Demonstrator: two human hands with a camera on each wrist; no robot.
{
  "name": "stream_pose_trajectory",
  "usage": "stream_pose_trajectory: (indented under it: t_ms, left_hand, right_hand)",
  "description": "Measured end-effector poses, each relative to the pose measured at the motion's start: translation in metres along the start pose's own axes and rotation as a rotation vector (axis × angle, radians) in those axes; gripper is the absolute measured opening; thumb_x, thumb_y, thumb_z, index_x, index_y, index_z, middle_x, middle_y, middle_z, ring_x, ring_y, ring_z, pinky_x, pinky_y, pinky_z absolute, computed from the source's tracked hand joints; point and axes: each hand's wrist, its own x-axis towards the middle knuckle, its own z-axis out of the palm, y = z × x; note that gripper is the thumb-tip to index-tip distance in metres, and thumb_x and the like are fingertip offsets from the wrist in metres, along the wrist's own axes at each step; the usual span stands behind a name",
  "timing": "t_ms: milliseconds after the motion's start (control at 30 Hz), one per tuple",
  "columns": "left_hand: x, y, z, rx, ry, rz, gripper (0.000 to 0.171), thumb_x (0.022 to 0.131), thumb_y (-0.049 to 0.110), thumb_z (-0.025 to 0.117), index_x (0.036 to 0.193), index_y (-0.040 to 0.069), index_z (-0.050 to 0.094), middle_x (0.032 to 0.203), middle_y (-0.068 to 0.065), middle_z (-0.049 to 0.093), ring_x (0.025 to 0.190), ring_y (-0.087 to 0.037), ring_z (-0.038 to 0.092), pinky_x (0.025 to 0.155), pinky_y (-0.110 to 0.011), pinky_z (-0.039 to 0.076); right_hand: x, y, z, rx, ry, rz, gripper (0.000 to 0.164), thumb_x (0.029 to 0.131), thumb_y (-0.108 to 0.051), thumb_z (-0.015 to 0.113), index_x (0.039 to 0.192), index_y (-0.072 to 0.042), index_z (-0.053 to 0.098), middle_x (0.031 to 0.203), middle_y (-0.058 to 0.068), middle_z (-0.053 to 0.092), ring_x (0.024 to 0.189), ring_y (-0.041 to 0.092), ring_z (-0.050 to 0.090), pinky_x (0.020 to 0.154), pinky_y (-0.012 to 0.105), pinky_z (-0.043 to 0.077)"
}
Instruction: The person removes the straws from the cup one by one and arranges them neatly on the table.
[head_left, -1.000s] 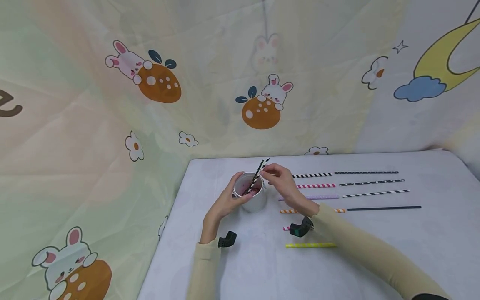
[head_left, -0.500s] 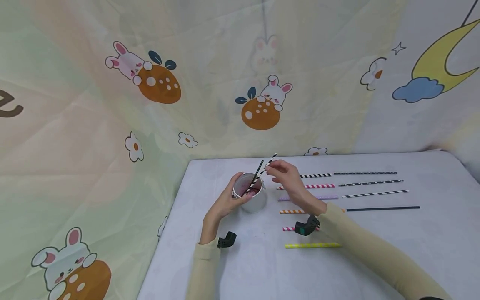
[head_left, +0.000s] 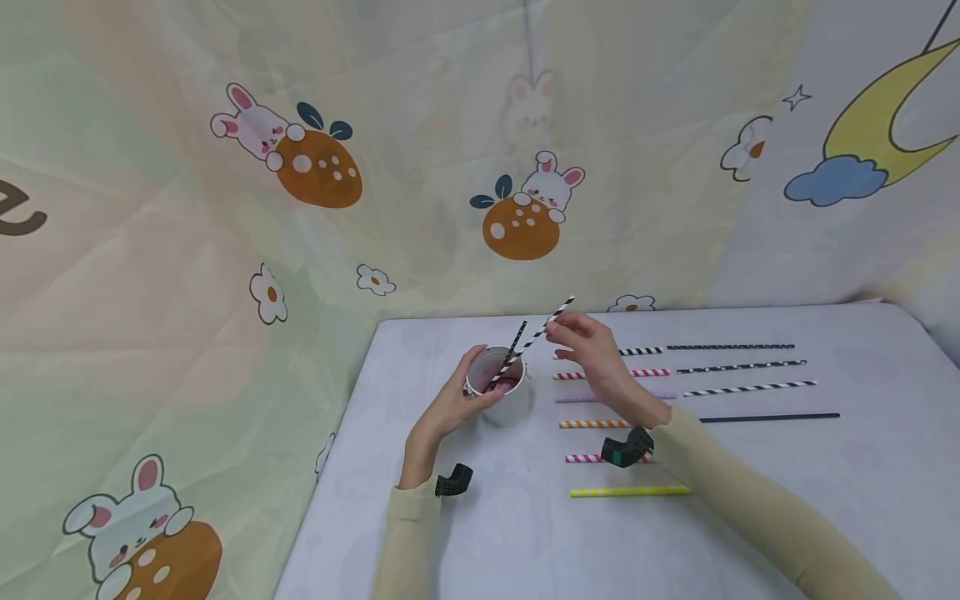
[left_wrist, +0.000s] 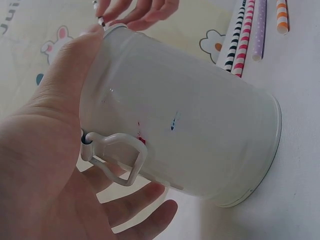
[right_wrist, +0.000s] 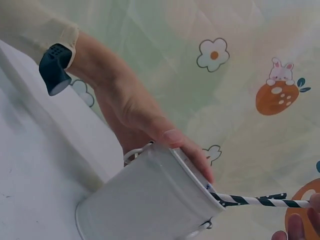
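A small white metal bucket (head_left: 513,412) with a looped side handle (left_wrist: 135,145) stands on the table, and my left hand (head_left: 448,407) holds it by the rim. My right hand (head_left: 591,348) pinches a black-and-white striped paper straw (head_left: 534,338) near its upper end. That straw slants out of the bucket, its lower part inside. A black straw with white dots (head_left: 517,335) leans in the bucket beside it, untouched by the fingers. In the right wrist view both straws cross close to the rim, and only fingertips of the right hand (right_wrist: 300,227) show at the edge.
Two columns of paper straws lie right of the bucket, among them red-striped (head_left: 648,372), purple (head_left: 581,398), orange-striped (head_left: 588,424), yellow (head_left: 626,492) and plain black (head_left: 772,417) ones. My right forearm (head_left: 750,492) passes over some. A printed cloth (head_left: 420,208) hangs behind the table.
My right hand has moved right and slightly up, drawing the striped straw further out of the bucket. The dotted straw stays in, and the left hand and bucket have not moved.
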Motion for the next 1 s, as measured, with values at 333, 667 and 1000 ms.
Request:
stream_pose_trajectory:
  t_ms: [333,667,1000]
  left_hand:
    - [0.000,-0.002,0.000,0.007,-0.004,0.002,0.084,0.087,0.038,0.078,0.153,0.045,0.027,0.149,-0.005,0.045,0.137,-0.028,0.043,0.111,-0.057,0.036]
    - [0.001,-0.003,0.001,-0.004,0.001,0.000,0.085,0.087,0.036,0.078,0.154,0.043,0.027,0.151,-0.006,0.045,0.138,-0.029,0.043,0.111,-0.058,0.036]
    - [0.000,0.001,0.000,0.008,-0.001,0.000,0.085,0.086,0.039,0.078,0.154,0.043,0.026,0.151,-0.006,0.045,0.141,-0.031,0.042,0.111,-0.061,0.035]
  right_hand:
    - [-0.003,-0.009,-0.018,0.044,0.015,0.016,0.048,0.097,-0.041,0.066,0.130,-0.008,0.055,0.125,0.006,0.064,0.120,0.018,0.061,0.109,0.043,0.046]
    - [-0.009,-0.018,-0.033,0.112,0.043,0.015,0.037,0.095,-0.039,0.068,0.121,-0.015,0.057,0.119,-0.002,0.064,0.121,0.016,0.062,0.105,0.034,0.049]
    - [-0.016,-0.017,-0.056,0.237,0.028,0.002,0.034,0.095,-0.033,0.070,0.119,-0.012,0.056,0.112,-0.004,0.065,0.109,0.006,0.066,0.090,0.022,0.054]
